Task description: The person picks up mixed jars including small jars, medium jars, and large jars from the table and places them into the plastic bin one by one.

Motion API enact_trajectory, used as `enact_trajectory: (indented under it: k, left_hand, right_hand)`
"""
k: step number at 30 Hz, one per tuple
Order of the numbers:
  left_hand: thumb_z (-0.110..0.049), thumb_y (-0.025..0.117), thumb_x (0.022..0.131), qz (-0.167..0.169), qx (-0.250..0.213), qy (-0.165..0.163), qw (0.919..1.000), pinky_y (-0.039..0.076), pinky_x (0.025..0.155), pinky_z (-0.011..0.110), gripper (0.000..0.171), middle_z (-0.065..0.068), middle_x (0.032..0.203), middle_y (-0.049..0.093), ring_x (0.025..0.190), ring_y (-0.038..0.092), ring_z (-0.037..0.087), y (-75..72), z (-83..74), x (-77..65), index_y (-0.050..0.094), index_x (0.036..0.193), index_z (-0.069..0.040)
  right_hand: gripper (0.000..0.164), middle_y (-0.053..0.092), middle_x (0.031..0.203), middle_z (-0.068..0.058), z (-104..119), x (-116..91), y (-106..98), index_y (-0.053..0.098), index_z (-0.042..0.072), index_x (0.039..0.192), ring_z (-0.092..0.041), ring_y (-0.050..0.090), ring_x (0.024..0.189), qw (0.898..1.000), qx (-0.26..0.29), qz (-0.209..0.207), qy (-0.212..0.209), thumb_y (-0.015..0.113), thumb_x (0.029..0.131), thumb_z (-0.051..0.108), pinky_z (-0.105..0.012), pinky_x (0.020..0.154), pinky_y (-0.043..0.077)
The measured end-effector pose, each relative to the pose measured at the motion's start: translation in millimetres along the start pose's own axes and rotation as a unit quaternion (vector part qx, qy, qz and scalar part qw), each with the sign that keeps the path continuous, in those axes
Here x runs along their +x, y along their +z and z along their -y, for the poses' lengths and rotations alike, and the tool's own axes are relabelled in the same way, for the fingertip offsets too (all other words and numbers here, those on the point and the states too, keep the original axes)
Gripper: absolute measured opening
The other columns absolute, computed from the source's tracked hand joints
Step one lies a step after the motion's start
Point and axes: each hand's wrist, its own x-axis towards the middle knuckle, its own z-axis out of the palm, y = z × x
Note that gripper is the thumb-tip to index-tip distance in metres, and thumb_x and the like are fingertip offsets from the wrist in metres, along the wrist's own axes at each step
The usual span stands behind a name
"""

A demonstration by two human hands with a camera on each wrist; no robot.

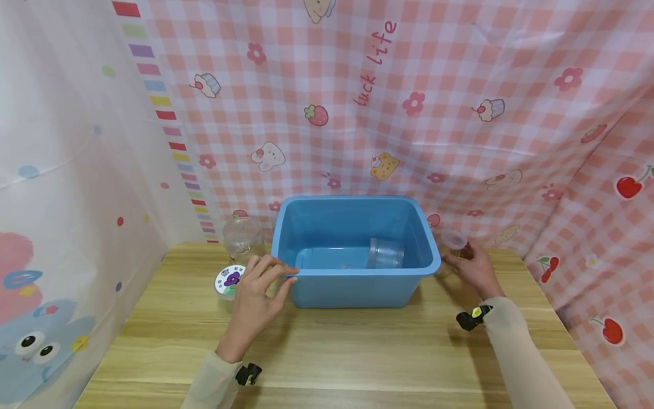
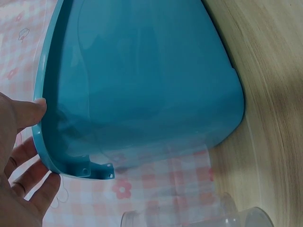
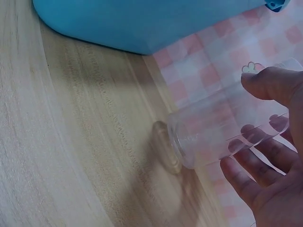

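- Left hand (image 1: 258, 292): fingers nearly straight, fingertips resting on the rim of the blue bin (image 1: 352, 284) at its 8 o'clock corner; grips nothing.
- Right hand (image 1: 472, 267): thumb and fingers curled round a clear plastic cup (image 1: 453, 240), at 3 o'clock of the bin, just beside its wall.
- Bin sits mid-table (image 1: 327, 352), toward 12 o'clock; a 2nd clear cup (image 1: 385, 253) lies inside on its floor.
- Writing: backdrop (image 1: 460, 85) reads "luck life". Round lid (image 1: 229, 279) w/ purple print by left hand; text too small to read.
- Clear jar (image 1: 242, 237) at 10 o'clock of the bin.
- R wrist view only: held cup is tilted, bottom off the table, fingers showing thru the wall.
- L wrist view only: bin's underside lip.
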Motion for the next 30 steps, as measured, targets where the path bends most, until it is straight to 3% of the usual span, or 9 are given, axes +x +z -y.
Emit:
enact_trajectory:
  k: [3, 8, 12, 17, 22, 26, 30]
  left_hand:
    - [-0.014, 0.084, 0.086, -0.001, 0.001, -0.001, 1.0000, 0.045, 0.077, 0.029, 0.013, -0.001, 0.097, 0.068, 0.093, 0.053, 0.019, -0.5, 0.1, 0.4, 0.079, 0.098, -0.017]
    - [-0.015, 0.083, 0.086, -0.003, 0.001, 0.002, 1.0000, 0.045, 0.076, 0.029, 0.013, -0.001, 0.097, 0.068, 0.092, 0.053, 0.019, -0.8, 0.4, 1.0, 0.079, 0.098, -0.017]
    - [-0.015, 0.084, 0.086, 0.001, 0.000, 0.000, 1.0000, 0.045, 0.077, 0.029, 0.013, -0.001, 0.098, 0.068, 0.093, 0.053, 0.019, -0.6, 0.7, 0.4, 0.079, 0.098, -0.017]
    - [-0.016, 0.083, 0.087, 0.008, -0.001, -0.008, 0.9999, 0.046, 0.079, 0.030, 0.012, -0.002, 0.098, 0.068, 0.094, 0.053, 0.019, -0.5, 1.0, -0.5, 0.079, 0.099, -0.017]
    - [-0.016, 0.083, 0.087, 0.008, -0.002, -0.010, 0.9999, 0.045, 0.078, 0.030, 0.012, -0.002, 0.099, 0.068, 0.094, 0.053, 0.018, -0.5, 1.0, -0.7, 0.080, 0.099, -0.017]
    - [-0.015, 0.083, 0.086, 0.005, -0.004, -0.005, 1.0000, 0.045, 0.078, 0.030, 0.012, -0.002, 0.098, 0.068, 0.094, 0.053, 0.019, -0.3, 1.4, -0.9, 0.080, 0.098, -0.016]
    - [-0.015, 0.083, 0.087, 0.005, -0.003, -0.007, 1.0000, 0.045, 0.078, 0.030, 0.012, -0.002, 0.098, 0.068, 0.094, 0.053, 0.019, -0.2, 1.5, -0.5, 0.080, 0.098, -0.016]
  right_hand:
    - [0.071, 0.047, 0.152, -0.026, 3, -1, -1, 0.039, 0.005, 0.154, -0.045, 0.046, 0.140, 1.000, -0.002, -0.002, 0.004, 0.073, 0.096, 0.027, -0.048, 0.106, 0.046]
    - [0.071, 0.049, 0.151, -0.025, 9, -3, 0, 0.041, 0.004, 0.152, -0.043, 0.049, 0.139, 1.000, 0.000, -0.012, 0.002, 0.074, 0.095, 0.028, -0.042, 0.104, 0.047]
    - [0.073, 0.048, 0.152, -0.022, 12, -7, -1, 0.040, 0.005, 0.153, -0.042, 0.047, 0.140, 1.000, 0.005, -0.015, 0.005, 0.074, 0.095, 0.032, -0.045, 0.106, 0.045]
    - [0.070, 0.054, 0.144, -0.019, 17, -11, -3, 0.043, 0.010, 0.152, -0.033, 0.053, 0.130, 1.000, -0.017, -0.022, 0.007, 0.074, 0.095, 0.037, -0.026, 0.092, 0.048]
    - [0.063, 0.061, 0.130, -0.018, 24, -16, -5, 0.048, 0.010, 0.146, -0.009, 0.057, 0.107, 0.999, -0.040, -0.032, -0.012, 0.073, 0.095, 0.037, -0.011, 0.077, 0.047]
    - [0.061, 0.062, 0.129, -0.019, 30, -18, -7, 0.049, 0.010, 0.145, 0.003, 0.053, 0.100, 0.998, -0.040, -0.036, -0.030, 0.072, 0.096, 0.038, -0.009, 0.077, 0.047]
    - [0.059, 0.063, 0.126, -0.017, 35, -20, -9, 0.051, 0.013, 0.142, -0.002, 0.054, 0.102, 0.997, -0.045, -0.041, -0.039, 0.072, 0.095, 0.043, -0.013, 0.077, 0.049]
